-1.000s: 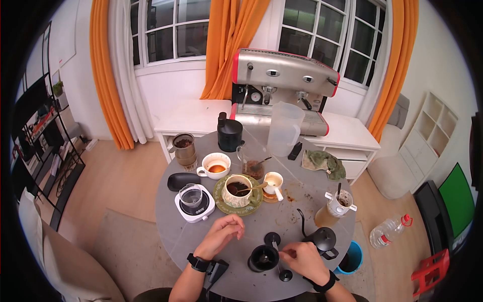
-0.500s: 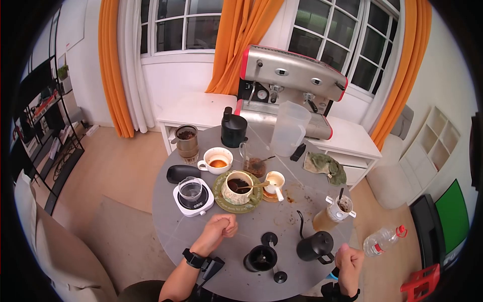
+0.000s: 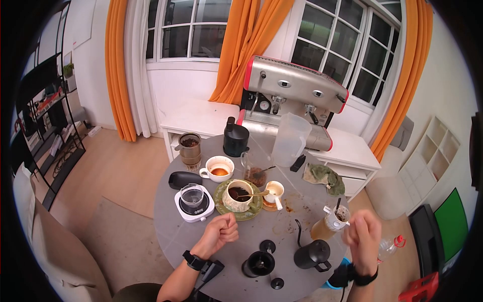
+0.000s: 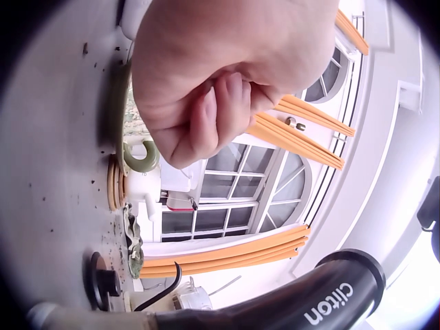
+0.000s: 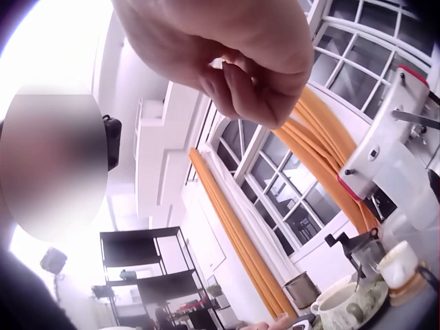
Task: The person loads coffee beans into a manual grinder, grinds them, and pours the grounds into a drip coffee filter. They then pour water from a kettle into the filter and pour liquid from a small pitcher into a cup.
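My left hand (image 3: 220, 235) is curled into a loose fist over the table, in front of the cream cup (image 3: 232, 204) of dark coffee on its green saucer (image 3: 219, 205). Its bent fingers show in the left wrist view with nothing between them. Raised at the table's right edge is my right hand (image 3: 365, 236), also curled and holding nothing, beside the glass carafe (image 3: 322, 229) with a white dripper (image 3: 336, 218). Between the hands stand an uncovered black hand coffee grinder (image 3: 258, 263), its crank (image 3: 276, 283) lying close by, and a black gooseneck kettle (image 3: 312, 255).
A white scale (image 3: 184, 213) bears a glass bowl (image 3: 192, 194). Farther back are a stained white cup (image 3: 220, 166), a small white pitcher (image 3: 273, 190), a tall translucent pitcher (image 3: 291, 141) and a green cloth (image 3: 327, 177). An espresso machine (image 3: 297, 93) stands behind the table.
My right hand has left the grinder, swung out to the right and risen beside the carafe. My left hand has stayed near the saucer, its fingers closing into a fist.
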Demonstrator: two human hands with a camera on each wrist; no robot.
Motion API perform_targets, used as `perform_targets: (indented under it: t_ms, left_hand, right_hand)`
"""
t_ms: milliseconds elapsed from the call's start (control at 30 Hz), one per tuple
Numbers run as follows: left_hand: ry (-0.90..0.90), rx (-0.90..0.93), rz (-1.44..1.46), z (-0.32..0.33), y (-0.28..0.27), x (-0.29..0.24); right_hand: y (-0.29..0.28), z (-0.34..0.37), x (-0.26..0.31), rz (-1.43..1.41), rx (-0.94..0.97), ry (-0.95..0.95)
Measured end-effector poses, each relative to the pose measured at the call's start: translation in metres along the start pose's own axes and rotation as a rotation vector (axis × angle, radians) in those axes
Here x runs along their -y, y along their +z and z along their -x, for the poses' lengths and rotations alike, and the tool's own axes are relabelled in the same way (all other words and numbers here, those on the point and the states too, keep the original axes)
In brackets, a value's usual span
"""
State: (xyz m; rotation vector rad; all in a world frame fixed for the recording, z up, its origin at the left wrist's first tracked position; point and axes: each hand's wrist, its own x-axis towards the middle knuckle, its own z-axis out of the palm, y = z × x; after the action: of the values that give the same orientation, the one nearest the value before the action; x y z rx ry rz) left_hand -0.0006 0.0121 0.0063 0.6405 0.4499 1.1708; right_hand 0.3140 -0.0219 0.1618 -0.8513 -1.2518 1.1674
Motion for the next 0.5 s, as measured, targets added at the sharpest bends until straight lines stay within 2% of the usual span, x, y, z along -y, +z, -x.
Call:
perform_targets:
  t_ms: [67, 133, 233, 300, 333, 400, 500]
  left_hand:
    - [0.008, 0.012, 0.001, -0.001, -0.001, 0.003]
    - [0.016, 0.019, -0.001, -0.001, -0.002, 0.006]
    - [-0.004, -0.037, -0.007, -0.004, -0.007, 0.011]
    - [-0.005, -0.044, 0.012, -0.006, -0.012, 0.014]
    - [0.000, -0.047, 0.007, -0.006, -0.012, 0.013]
    - [-0.024, -0.071, 0.009, -0.006, -0.010, 0.011]
    - [-0.030, -0.057, 0.008, -0.006, -0.012, 0.011]
  right_hand:
    - [0.023, -0.038, 0.020, 0.337, 0.091, -0.013]
    - [0.044, -0.083, 0.016, 0.671, 0.163, -0.053]
    - [0.063, -0.156, -0.039, 1.114, 0.216, -0.151]
    - [0.075, -0.192, -0.080, 1.318, 0.177, 0.018]
    - [0.080, -0.202, -0.093, 1.313, 0.180, 0.012]
    - [0.089, -0.220, -0.115, 1.224, 0.133, 0.239]
    - [0.089, -0.239, -0.153, 1.189, 0.117, 0.292]
